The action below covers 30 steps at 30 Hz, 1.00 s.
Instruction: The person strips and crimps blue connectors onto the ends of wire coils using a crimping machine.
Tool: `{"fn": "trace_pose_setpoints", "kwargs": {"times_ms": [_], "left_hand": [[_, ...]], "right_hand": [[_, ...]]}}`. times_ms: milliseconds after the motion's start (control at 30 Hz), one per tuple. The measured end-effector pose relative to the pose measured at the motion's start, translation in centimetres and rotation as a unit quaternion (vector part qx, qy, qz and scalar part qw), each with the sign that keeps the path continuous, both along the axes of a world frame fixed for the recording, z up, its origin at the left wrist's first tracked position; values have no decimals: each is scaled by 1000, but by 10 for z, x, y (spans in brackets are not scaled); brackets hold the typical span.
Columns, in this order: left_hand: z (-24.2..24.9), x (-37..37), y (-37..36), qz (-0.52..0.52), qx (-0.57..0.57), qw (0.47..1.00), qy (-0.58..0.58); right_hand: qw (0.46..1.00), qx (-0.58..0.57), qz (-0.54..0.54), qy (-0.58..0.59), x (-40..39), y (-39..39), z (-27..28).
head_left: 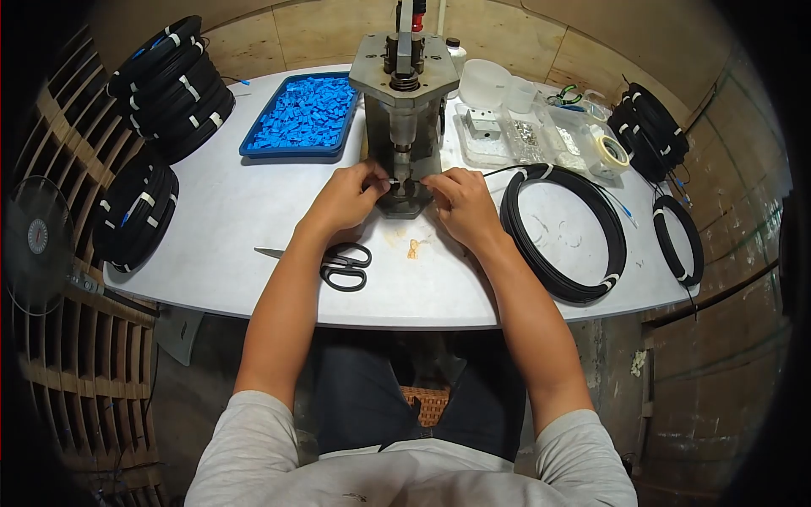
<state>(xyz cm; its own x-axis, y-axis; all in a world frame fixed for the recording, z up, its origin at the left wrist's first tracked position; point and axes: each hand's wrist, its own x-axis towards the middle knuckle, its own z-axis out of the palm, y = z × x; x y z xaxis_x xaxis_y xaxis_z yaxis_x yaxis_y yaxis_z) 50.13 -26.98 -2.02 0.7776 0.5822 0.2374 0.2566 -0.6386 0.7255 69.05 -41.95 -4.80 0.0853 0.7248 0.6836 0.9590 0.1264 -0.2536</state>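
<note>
Hands at press [404,127] base, left hand [348,196] and right hand [460,203] pinching cable end [397,181], scissors [338,262] nearby

You sit at a white bench [228,220] against plywood walls [524,38], with a wooden slatted rack [80,363] and a fan [35,241] on your left.

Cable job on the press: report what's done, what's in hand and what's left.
Done, it seems: bundled black coils stacked at the left and right. In hand: both hands, left and right, hold a small piece at the base of the press; a thin cable runs there from the big coil. Left: the tray of blue parts is nearly full.
</note>
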Motion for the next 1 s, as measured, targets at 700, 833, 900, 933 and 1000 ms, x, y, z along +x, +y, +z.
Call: {"fn": "trace_pose_setpoints", "kwargs": {"times_ms": [700, 833, 900, 933, 1000], "left_hand": [[-5, 0, 2, -5, 8, 1000, -19], [-4, -1, 2, -1, -3, 1000, 4], [-4, -1, 2, -7, -2, 1000, -13], [-3, 0, 1, -7, -2, 1000, -13], [-2, -1, 1, -3, 2, 1000, -5]], "right_hand": [[1000, -12, -3, 1, 0, -1, 0], [1000, -9, -3, -4, 0, -1, 0], [1000, -16, -6, -5, 1, -1, 0], [1000, -16, -5, -5, 1, 0, 0], [1000, -9, -4, -6, 1, 0, 0]]}}
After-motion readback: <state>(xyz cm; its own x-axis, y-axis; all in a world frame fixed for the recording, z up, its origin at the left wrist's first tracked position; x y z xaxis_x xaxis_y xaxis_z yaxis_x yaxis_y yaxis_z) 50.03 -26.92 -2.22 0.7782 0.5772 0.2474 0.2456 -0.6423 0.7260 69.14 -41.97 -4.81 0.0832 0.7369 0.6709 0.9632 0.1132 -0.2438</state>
